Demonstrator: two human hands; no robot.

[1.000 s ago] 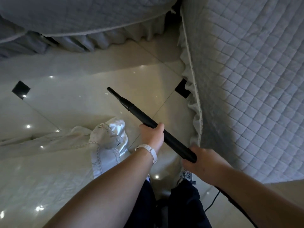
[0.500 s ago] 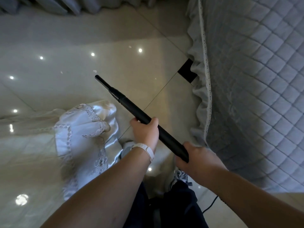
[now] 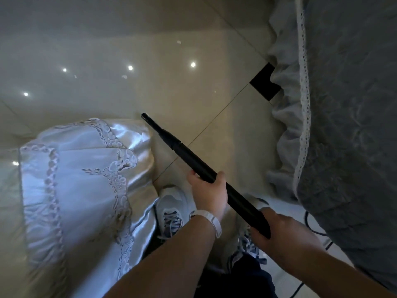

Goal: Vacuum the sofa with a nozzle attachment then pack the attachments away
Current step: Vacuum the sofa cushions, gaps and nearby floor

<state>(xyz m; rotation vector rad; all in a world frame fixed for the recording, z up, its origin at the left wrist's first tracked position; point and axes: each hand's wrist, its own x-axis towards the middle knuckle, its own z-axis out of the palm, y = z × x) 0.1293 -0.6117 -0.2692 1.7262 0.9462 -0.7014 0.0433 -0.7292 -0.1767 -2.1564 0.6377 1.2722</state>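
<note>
You hold the black vacuum tube (image 3: 193, 160) slantwise over the tiled floor (image 3: 150, 72). Your left hand (image 3: 209, 191) is wrapped round its middle and your right hand (image 3: 281, 229) is clenched on its near end. The narrow nozzle (image 3: 154, 125) points far-left, clear of the quilted sofa cover (image 3: 348, 125) on the right and just beside the satin cushion (image 3: 86, 179) on the left. This looks like a pause in the vacuuming step, so the next move calls for swinging the tip right onto the fabric. Compared with a second ago, the same two-handed hold shows, but your view has tipped down and your shoes (image 3: 171, 209) now appear.
</note>
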